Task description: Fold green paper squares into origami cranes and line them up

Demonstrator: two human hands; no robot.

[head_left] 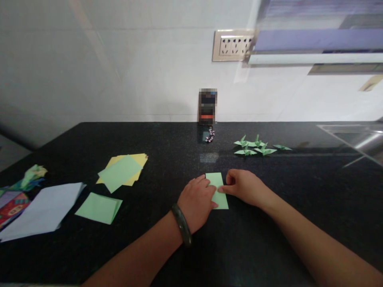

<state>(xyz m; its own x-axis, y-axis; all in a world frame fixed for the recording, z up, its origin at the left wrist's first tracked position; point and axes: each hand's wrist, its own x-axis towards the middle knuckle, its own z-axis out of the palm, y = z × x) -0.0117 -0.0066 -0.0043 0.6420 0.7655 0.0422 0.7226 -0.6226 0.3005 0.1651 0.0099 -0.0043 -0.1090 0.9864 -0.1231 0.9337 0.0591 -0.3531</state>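
Note:
A folded light-green paper (217,181) lies on the black countertop (269,239) in front of me. My left hand (197,203), with a dark bangle on the wrist, presses down on the paper's left side with curled fingers. My right hand (243,186) pinches the paper's right edge with closed fingers.
Several green folded paper cranes (254,146) sit at the back right. A stack of yellow and green sheets (122,172), a folded green sheet (99,207) and pale blue sheets (44,209) lie at left, by coloured papers (13,203). A phone (207,107) leans on the wall; a sink (356,139) is far right.

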